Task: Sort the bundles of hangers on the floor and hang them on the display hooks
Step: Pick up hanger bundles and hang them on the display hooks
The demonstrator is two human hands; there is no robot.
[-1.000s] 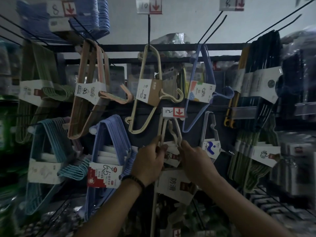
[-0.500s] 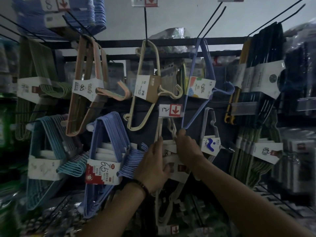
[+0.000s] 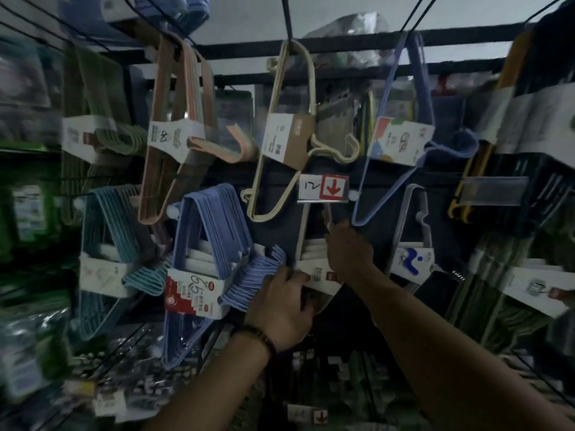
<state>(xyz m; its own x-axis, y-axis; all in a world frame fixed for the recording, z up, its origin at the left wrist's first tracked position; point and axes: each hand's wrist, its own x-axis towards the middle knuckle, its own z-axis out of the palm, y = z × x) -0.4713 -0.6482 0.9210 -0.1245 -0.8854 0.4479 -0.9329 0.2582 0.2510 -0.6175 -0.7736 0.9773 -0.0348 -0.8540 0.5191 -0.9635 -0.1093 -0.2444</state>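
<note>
The dark display rack [image 3: 342, 45] fills the view, crowded with hanging bundles. A blue hanger bundle [image 3: 214, 231] hangs at 9 o'clock from the centre, its hook ends touching the left hand. A cream hanger bundle [image 3: 286, 138] hangs at 12 o'clock. The white hanger bundle [image 3: 314, 256] sits at the centre, straight down at 6 o'clock from the price tag [image 3: 322, 188] marked 12. The left hand [image 3: 281, 309] grips its lower labelled part, fingers curled over the label. The right hand [image 3: 350, 248] grips its upper right arm.
</note>
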